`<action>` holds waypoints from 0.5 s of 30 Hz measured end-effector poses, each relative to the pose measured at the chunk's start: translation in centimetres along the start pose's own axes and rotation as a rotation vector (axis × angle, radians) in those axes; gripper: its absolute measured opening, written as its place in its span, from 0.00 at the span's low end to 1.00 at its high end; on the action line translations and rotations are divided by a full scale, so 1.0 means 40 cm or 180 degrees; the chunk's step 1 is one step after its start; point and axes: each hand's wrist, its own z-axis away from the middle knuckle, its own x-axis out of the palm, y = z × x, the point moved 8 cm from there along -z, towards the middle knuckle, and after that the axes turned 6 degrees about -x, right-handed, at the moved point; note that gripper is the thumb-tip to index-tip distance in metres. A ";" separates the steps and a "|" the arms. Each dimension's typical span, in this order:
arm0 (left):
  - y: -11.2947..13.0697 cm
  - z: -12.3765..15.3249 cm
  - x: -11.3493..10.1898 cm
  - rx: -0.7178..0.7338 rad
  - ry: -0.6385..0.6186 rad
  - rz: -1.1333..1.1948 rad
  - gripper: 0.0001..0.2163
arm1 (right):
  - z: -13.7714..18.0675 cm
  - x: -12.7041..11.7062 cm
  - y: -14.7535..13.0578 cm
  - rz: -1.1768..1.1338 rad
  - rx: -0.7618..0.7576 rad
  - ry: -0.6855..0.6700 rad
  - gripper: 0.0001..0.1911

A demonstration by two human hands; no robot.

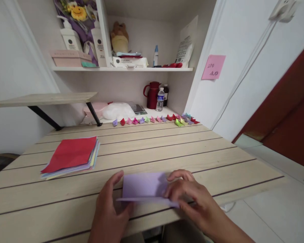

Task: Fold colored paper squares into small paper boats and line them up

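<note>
A sheet of light purple paper (145, 184) lies near the table's front edge, with a crease across it and its near flap raised toward me. My left hand (110, 207) is at the paper's left end; its thumb meets the flap's near side while the index finger is spread away, beyond the left edge. At the right end, my right hand (190, 192) has its fingers curled over the paper and its thumb by the flap, gripping it. Slight motion blur softens the flap and fingertips.
A stack of coloured paper (71, 155), red on top, lies at the left. Small folded paper pieces (135, 120) line the table's back edge, with a cluster (182, 119) at right. A raised wooden stand (45, 98), a red jug (153, 94) and a water bottle (160, 100) stand behind.
</note>
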 end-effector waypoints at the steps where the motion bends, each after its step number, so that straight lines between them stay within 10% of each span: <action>1: 0.005 0.006 -0.005 0.0046 -0.0012 -0.0012 0.23 | 0.007 0.005 -0.015 0.0189 -0.0170 -0.0193 0.10; 7: 0.046 0.050 -0.027 0.0771 -0.0114 -0.0723 0.18 | 0.070 0.025 0.000 0.0675 -0.0215 -0.0872 0.15; 15: 0.079 0.058 -0.027 0.1264 -0.0085 -0.0958 0.20 | 0.104 0.001 0.033 0.0497 0.0315 -0.0423 0.31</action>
